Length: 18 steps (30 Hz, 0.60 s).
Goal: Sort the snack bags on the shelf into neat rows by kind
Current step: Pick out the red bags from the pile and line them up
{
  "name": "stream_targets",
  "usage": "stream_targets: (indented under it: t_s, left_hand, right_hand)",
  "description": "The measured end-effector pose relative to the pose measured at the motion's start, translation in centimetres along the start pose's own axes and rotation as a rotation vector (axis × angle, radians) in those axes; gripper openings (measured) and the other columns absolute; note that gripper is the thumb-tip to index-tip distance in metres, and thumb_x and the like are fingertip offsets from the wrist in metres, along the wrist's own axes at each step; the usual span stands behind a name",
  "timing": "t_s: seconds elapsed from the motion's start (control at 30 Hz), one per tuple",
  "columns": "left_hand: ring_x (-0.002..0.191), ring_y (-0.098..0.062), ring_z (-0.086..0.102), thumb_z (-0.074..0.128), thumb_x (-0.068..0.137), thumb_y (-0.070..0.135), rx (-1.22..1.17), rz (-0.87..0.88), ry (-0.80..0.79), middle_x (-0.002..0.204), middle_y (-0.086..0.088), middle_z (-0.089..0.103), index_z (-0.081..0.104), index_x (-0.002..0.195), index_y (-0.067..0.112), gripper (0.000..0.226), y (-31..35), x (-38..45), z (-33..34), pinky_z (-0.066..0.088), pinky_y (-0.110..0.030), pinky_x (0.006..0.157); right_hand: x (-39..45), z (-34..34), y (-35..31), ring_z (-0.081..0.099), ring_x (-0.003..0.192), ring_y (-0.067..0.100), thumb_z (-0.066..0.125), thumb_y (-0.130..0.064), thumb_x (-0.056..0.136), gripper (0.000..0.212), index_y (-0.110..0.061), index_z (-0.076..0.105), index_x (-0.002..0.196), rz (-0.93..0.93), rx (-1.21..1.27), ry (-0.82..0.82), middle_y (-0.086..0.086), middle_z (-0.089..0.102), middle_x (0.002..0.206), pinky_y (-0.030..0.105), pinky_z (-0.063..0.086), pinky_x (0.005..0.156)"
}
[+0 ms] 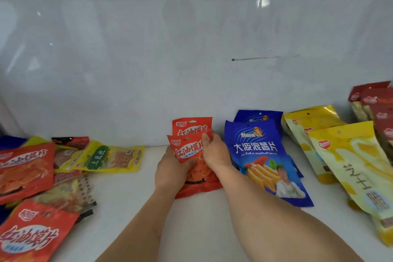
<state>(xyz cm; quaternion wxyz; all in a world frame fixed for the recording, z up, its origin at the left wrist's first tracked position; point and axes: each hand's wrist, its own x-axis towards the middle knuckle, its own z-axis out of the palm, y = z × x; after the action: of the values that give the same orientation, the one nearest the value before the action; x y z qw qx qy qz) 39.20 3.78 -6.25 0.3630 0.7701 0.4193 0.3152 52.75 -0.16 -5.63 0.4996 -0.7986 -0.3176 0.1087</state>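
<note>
Both hands, left [170, 173] and right [214, 151], gripped two red bags [188, 147] on the shelf [131, 198]; at three o'clock lay blue bags [261, 155] reading "DaBoLangShuPian".

Single head-worn view, close, looking forward and down onto shelf [202, 229]

Both arms reach forward, left hand [170, 171] and right hand [214, 151] with fingers curled.

A shop: packaged snack bags [261, 155] lined on a white shelf [131, 208]
</note>
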Motion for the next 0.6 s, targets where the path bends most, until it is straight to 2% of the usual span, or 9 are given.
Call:
stream_targets:
  t_s: [0.1,0.2,0.3,0.33,0.47,0.53,0.6]
  left_hand:
    - [0.115,-0.021,0.064,0.075,0.083,0.040,0.034,0.015,-0.050,0.125,0.005,0.068,0.053,0.132,0.030,0.054,-0.1,0.5,0.0,0.048,-0.034,0.093]
    - [0.112,-0.020,0.065,0.074,0.084,0.040,0.027,0.011,-0.080,0.123,0.005,0.069,0.055,0.131,0.028,0.052,0.0,1.1,-0.6,0.049,-0.034,0.093]
    - [0.085,-0.009,0.072,0.073,0.081,0.048,0.003,-0.010,-0.073,0.104,0.006,0.075,0.061,0.120,0.027,0.046,0.0,1.1,-1.5,0.053,-0.028,0.076]
    - [0.084,-0.011,0.072,0.073,0.080,0.050,0.008,-0.028,-0.053,0.105,0.005,0.074,0.061,0.119,0.026,0.047,-0.1,1.0,-1.7,0.051,-0.028,0.073]
    - [0.121,-0.029,0.059,0.068,0.088,0.047,0.124,-0.142,0.030,0.127,-0.010,0.067,0.038,0.149,0.009,0.078,-0.8,0.2,-3.2,0.047,-0.036,0.094]
    - [0.128,-0.028,0.055,0.061,0.093,0.046,0.220,-0.134,0.043,0.130,-0.009,0.065,0.037,0.151,0.008,0.073,-1.1,-0.7,-4.5,0.044,-0.036,0.100]
    - [0.127,-0.025,0.055,0.057,0.096,0.046,0.336,-0.119,0.076,0.132,-0.005,0.065,0.044,0.147,0.014,0.061,-1.6,-1.8,-6.2,0.044,-0.035,0.100]
  right_hand:
    - [0.2,0.3,0.2,0.063,0.109,0.023,0.038,-0.039,0.105,0.036,-0.013,0.055,0.123,-0.020,-0.048,0.013,0.006,0.065,0.120,0.025,0.048,0.078]
    - [0.2,0.5,0.2,0.062,0.110,0.026,0.039,-0.035,0.105,0.033,-0.012,0.056,0.121,-0.030,-0.078,0.044,0.008,0.065,0.119,0.033,0.049,0.086]
    - [0.3,0.6,0.0,0.061,0.110,0.027,0.036,-0.033,0.105,0.034,-0.011,0.055,0.122,-0.066,-0.195,0.054,0.009,0.064,0.120,0.037,0.051,0.091]
    - [0.2,0.6,-0.1,0.060,0.111,0.027,0.036,-0.033,0.105,0.034,-0.010,0.054,0.123,-0.082,-0.247,0.057,0.011,0.062,0.122,0.038,0.050,0.092]
    - [-0.4,0.4,-0.7,0.049,0.122,0.030,0.032,-0.034,0.105,0.041,-0.007,0.048,0.133,-0.170,-0.430,0.095,0.014,0.052,0.133,0.041,0.043,0.097]
    - [-0.9,0.5,-1.4,0.045,0.127,0.031,0.032,-0.034,0.105,0.043,-0.009,0.046,0.137,-0.232,-0.528,0.111,0.012,0.047,0.140,0.044,0.041,0.100]
    - [-1.6,1.4,-2.3,0.042,0.132,0.033,0.036,-0.031,0.104,0.043,-0.009,0.047,0.138,-0.341,-0.582,0.091,0.012,0.044,0.145,0.046,0.038,0.103]
